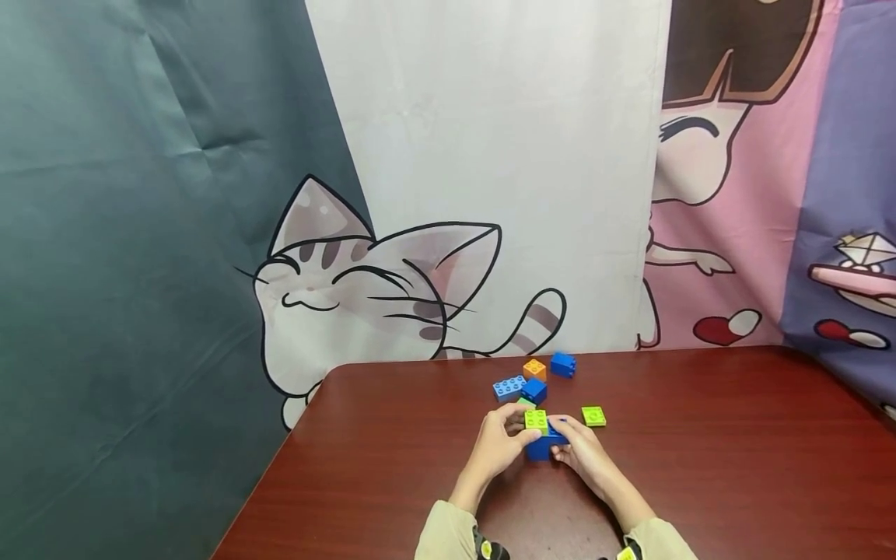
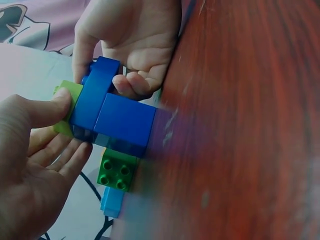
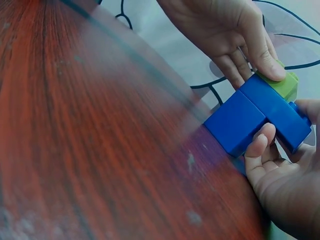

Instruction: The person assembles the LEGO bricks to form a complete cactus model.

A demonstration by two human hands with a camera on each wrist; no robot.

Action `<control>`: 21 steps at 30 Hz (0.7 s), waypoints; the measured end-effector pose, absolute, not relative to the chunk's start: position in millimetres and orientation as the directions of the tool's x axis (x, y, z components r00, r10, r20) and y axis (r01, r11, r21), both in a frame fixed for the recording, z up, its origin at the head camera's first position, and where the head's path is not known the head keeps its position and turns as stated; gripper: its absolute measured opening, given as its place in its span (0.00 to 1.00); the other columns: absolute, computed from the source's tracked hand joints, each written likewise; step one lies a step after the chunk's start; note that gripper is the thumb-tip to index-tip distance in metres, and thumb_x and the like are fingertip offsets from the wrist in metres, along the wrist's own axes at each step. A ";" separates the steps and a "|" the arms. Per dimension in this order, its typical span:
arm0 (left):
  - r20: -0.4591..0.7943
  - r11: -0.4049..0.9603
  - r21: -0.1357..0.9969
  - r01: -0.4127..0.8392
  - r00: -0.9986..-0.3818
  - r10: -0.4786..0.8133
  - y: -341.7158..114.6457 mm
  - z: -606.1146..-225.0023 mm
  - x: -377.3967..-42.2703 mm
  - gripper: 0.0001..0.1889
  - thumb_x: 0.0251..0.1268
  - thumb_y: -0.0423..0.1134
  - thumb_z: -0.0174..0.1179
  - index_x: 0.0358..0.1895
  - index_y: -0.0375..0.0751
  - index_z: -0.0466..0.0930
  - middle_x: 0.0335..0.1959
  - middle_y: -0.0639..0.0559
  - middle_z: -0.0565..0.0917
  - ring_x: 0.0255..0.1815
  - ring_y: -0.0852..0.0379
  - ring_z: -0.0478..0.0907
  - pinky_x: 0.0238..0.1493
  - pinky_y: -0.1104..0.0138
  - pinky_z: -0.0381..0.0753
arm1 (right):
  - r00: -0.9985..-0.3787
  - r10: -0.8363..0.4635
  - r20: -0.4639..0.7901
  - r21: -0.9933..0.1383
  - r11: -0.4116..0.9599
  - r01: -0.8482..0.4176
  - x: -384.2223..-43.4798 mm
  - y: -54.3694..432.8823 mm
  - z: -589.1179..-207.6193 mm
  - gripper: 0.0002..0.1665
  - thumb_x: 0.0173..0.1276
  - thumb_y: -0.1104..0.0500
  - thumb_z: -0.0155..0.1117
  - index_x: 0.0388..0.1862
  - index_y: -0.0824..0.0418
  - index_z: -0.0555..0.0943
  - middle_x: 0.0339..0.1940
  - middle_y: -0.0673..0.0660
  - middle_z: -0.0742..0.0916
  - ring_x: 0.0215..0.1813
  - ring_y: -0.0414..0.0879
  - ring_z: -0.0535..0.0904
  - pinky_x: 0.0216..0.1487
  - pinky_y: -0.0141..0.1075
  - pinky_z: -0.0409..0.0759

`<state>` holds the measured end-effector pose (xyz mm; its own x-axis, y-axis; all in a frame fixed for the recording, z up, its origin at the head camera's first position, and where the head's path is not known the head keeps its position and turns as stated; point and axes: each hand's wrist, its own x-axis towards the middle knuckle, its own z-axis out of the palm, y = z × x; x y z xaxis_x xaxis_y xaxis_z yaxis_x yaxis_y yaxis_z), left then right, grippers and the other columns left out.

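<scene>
Both hands meet over a stack of toy building bricks low in the head view. Its base is a blue block (image 3: 235, 122); across it lies a longer blue brick (image 2: 96, 95), one end overhanging to the right. A lime-green brick (image 1: 535, 421) with studs sits on the left end of that longer brick. My left hand (image 1: 493, 445) pinches the lime brick and the blue below it, thumb on the near side. My right hand (image 1: 586, 459) grips the overhanging end, thumb on top and fingers curled beneath, as the right wrist view shows.
Beyond the hands lie loose bricks: a light-blue one (image 1: 509, 388), a dark-blue one (image 1: 534, 390), an orange one (image 1: 534, 369) and another blue one (image 1: 563, 365). A green brick (image 2: 117, 170) stands just behind the stack. To the right is a flat lime piece (image 1: 593, 416) on the red-brown table (image 1: 700, 467).
</scene>
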<state>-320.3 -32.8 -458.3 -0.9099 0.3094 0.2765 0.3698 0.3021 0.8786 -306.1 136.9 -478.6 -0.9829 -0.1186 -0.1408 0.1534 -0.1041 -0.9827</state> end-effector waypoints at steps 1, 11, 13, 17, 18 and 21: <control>0.275 0.301 0.880 0.368 -0.910 0.309 -32.7 -459.1 -320.0 0.18 0.62 0.34 0.65 0.55 0.32 0.79 0.47 0.42 0.86 0.46 0.60 0.82 0.54 0.67 0.83 | -0.983 -0.115 -0.144 -0.983 -0.102 0.156 -305.7 136.9 -478.9 0.28 0.79 0.49 0.44 0.64 0.70 0.64 0.34 0.47 0.79 0.31 0.38 0.72 0.35 0.28 0.75; 0.293 0.271 0.885 0.379 -0.905 0.309 -26.6 -456.7 -321.6 0.18 0.61 0.33 0.65 0.54 0.31 0.79 0.47 0.41 0.86 0.47 0.56 0.83 0.54 0.65 0.83 | -0.985 -0.072 -0.154 -0.984 -0.082 0.160 -309.9 140.5 -474.9 0.27 0.78 0.50 0.46 0.65 0.69 0.65 0.35 0.48 0.78 0.30 0.38 0.71 0.34 0.27 0.74; 0.296 0.253 0.892 0.375 -0.906 0.302 -25.1 -456.4 -321.3 0.18 0.61 0.33 0.66 0.54 0.32 0.79 0.47 0.40 0.86 0.48 0.54 0.83 0.55 0.65 0.83 | -0.986 -0.069 -0.154 -0.983 -0.087 0.160 -310.5 140.9 -474.4 0.28 0.78 0.49 0.46 0.65 0.69 0.65 0.35 0.47 0.78 0.30 0.37 0.71 0.33 0.27 0.74; 0.287 0.223 0.907 0.358 -0.911 0.295 -24.2 -456.2 -319.5 0.18 0.61 0.33 0.66 0.53 0.31 0.79 0.47 0.39 0.85 0.49 0.50 0.83 0.55 0.62 0.82 | -0.986 -0.069 -0.155 -0.982 -0.099 0.161 -310.0 139.6 -475.2 0.27 0.79 0.50 0.46 0.64 0.69 0.65 0.33 0.46 0.78 0.28 0.36 0.70 0.32 0.27 0.73; 0.282 0.218 0.911 0.351 -0.914 0.293 -24.3 -455.9 -319.1 0.18 0.61 0.32 0.66 0.54 0.31 0.78 0.47 0.39 0.85 0.49 0.50 0.82 0.55 0.61 0.82 | -0.985 -0.069 -0.156 -0.981 -0.101 0.163 -309.9 139.1 -475.9 0.27 0.78 0.50 0.47 0.64 0.69 0.65 0.32 0.46 0.78 0.28 0.36 0.70 0.32 0.27 0.73; 0.277 0.206 0.917 0.343 -0.915 0.292 -24.4 -455.5 -318.0 0.20 0.61 0.30 0.65 0.55 0.30 0.76 0.48 0.38 0.84 0.50 0.48 0.82 0.55 0.58 0.82 | -0.985 -0.069 -0.157 -0.981 -0.107 0.164 -309.2 138.4 -477.4 0.27 0.78 0.50 0.47 0.64 0.69 0.66 0.32 0.46 0.78 0.28 0.36 0.71 0.32 0.27 0.74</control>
<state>-318.0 -24.4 -455.5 -0.9155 0.2921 0.2768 0.3427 0.2056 0.9167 -309.2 138.4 -477.4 -0.9851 -0.0691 -0.1573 0.1640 -0.1068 -0.9807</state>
